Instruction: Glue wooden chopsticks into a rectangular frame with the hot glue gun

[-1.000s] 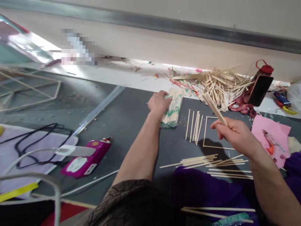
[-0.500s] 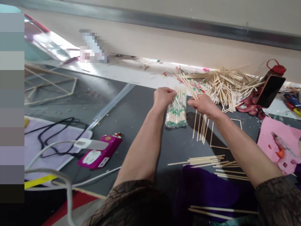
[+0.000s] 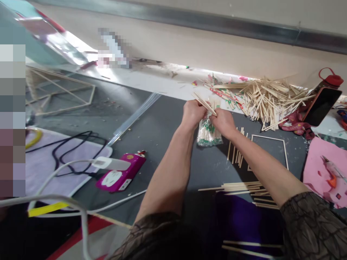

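My right hand (image 3: 224, 122) is closed around a few thin wooden chopsticks (image 3: 204, 103), which point up and left across the fingers of my left hand. My left hand (image 3: 193, 112) is closed in a pinch at the top of a clear plastic bag (image 3: 210, 139) with green print. More pale chopsticks lie inside that bag; its upper end is partly hidden by my hands. Beside it on the grey table several loose sticks (image 3: 238, 155) lie in a row, partly under my right forearm. A square frame of sticks (image 3: 285, 150) lies to the right.
A big heap of sticks (image 3: 268, 97) stands along the wall. To the right are a bottle with a red cap (image 3: 334, 80), a phone (image 3: 322, 106) and pliers on pink sheet (image 3: 314, 162). A magenta power strip (image 3: 121, 173) with cables and a stick frame (image 3: 92, 95) lie left.
My right hand has moved left to meet my left hand above the bag, and the chopsticks in it now tilt further over. The view has shifted slightly.
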`<state>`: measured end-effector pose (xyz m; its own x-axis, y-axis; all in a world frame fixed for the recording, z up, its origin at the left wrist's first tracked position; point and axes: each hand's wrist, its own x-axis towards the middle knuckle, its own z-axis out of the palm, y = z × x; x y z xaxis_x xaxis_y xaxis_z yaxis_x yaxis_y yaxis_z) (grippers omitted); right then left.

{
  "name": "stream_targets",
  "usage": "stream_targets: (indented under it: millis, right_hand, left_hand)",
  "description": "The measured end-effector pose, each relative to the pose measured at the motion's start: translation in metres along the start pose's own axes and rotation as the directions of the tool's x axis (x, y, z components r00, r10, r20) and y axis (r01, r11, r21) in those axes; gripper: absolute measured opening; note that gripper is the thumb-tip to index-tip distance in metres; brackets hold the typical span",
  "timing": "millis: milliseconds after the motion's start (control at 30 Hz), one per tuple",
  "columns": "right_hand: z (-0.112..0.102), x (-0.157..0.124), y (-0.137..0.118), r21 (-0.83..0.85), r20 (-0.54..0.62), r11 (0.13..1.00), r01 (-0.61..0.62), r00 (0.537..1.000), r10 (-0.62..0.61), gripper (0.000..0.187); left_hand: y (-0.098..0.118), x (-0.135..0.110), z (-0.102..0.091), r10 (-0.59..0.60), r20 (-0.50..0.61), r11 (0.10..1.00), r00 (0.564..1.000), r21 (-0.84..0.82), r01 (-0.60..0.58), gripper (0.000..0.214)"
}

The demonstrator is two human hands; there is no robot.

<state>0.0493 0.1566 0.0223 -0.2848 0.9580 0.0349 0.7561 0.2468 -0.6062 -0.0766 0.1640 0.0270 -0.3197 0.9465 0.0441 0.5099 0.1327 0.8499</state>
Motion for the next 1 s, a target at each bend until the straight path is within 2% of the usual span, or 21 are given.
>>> stream_targets:
  millis: [133,233,300,400,467,667,1000]
  right_hand:
    - [0.002,0.006,0.0,0.081,-0.003,0.995,-0.065,0.998,0.065,0.026]
    - [0.005,0.008,0.004,0.171,0.001,0.978,-0.123,0.992,0.124,0.026]
    - [0.006,0.008,0.007,0.195,-0.008,0.969,-0.15,0.988,0.154,0.024]
    - [0.008,0.009,0.012,0.193,-0.032,0.966,-0.172,0.983,0.182,0.023]
    - [0.009,0.009,0.015,0.194,-0.032,0.964,-0.183,0.981,0.193,0.023]
    - [0.009,0.011,0.016,0.207,0.004,0.961,-0.186,0.982,0.189,0.02]
    - [0.002,0.007,0.012,0.27,0.047,0.949,-0.16,0.987,0.153,0.015]
  left_hand:
    - [-0.006,-0.011,-0.008,0.068,0.071,0.997,0.995,0.015,-0.069,0.038]
    - [-0.007,-0.019,-0.014,0.101,0.142,0.977,0.985,0.175,-0.126,0.043]
    - [-0.004,-0.024,-0.014,0.079,0.181,0.933,0.98,0.332,-0.136,0.038]
    - [0.005,-0.032,-0.006,0.017,0.155,0.847,0.988,0.523,-0.096,0.026]
    - [0.011,-0.038,0.002,0.01,0.103,0.808,0.995,0.585,-0.069,0.019]
    - [0.015,-0.047,0.018,0.076,0.016,0.76,0.997,0.646,-0.068,0.018]
    - [0.005,-0.044,0.025,0.11,-0.004,0.794,0.994,0.602,-0.086,0.021]
